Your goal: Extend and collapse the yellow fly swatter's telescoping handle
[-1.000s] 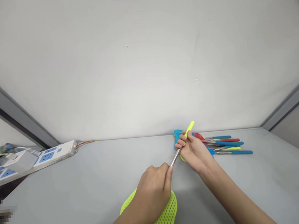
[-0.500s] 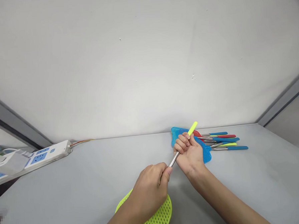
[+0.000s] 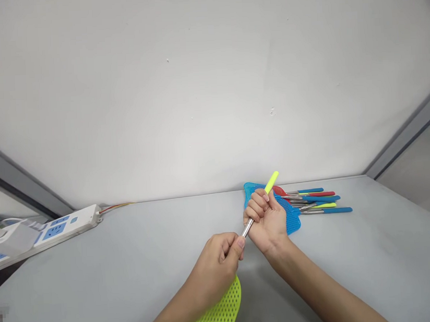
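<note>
A yellow-green fly swatter with a metal rod and a bright yellow grip slants between my two hands, its perforated head low and near me. My left hand is closed around the rod close to the head, and its forearm covers part of the head. Higher up, my right hand is wrapped palm-up around the upper rod and the lower end of the grip. The grip's tip sticks out above my right fingers. A short piece of bare metal shows between the hands.
Behind my right hand lies a pile of fly swatters with blue, red and yellow handles pointing right. A white power strip with a plugged-in adapter is at the left. A pale wall rises behind the grey table.
My left hand has moved slightly up along with the swatter head, and less bare rod shows between the hands. The view has shifted a little.
</note>
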A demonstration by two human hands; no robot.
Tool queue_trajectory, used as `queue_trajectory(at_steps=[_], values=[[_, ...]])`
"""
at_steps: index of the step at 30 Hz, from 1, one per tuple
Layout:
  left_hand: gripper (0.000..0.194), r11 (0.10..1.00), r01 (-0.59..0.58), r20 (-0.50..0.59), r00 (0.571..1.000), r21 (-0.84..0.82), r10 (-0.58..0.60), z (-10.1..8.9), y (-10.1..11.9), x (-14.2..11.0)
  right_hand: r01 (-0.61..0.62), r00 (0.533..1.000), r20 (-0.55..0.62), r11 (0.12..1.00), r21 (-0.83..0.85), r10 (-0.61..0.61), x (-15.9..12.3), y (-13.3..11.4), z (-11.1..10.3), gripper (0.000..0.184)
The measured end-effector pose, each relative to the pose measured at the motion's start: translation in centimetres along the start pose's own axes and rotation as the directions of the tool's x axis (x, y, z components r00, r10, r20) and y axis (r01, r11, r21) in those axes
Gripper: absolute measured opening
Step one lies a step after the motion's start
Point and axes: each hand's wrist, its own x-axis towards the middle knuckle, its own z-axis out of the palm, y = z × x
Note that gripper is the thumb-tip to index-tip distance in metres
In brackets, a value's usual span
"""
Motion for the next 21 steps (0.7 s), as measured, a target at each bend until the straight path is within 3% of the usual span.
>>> queue_trajectory(at_steps=[5, 11, 16, 21], values=[[0.036, 0.998, 0.059, 0.004, 0.998, -0.021, -0.059, 0.1, 0.0, 0.0, -0.074, 0.997, -0.023, 0.995, 0.068, 0.075, -0.2, 0.7, -1.1, 0.025], [0.039, 0.986, 0.164, 0.008, 0.986, 0.040, -0.165, -0.2, -0.2, 0.3, -0.130, 0.972, -0.168, 0.973, 0.189, 0.163, -0.3, 1.6, -2.8, 0.025], [0.039, 0.981, 0.118, -0.039, 0.993, 0.155, -0.113, -0.4, -0.8, 0.5, -0.170, 0.941, -0.262, 0.968, 0.187, 0.216, 0.0, 1.6, -3.2, 0.021], [0.040, 0.967, 0.101, -0.119, 0.990, 0.236, -0.074, -0.3, -1.4, 0.4, -0.213, 0.940, -0.254, 0.973, 0.090, 0.229, 0.2, 1.4, -2.8, 0.018]])
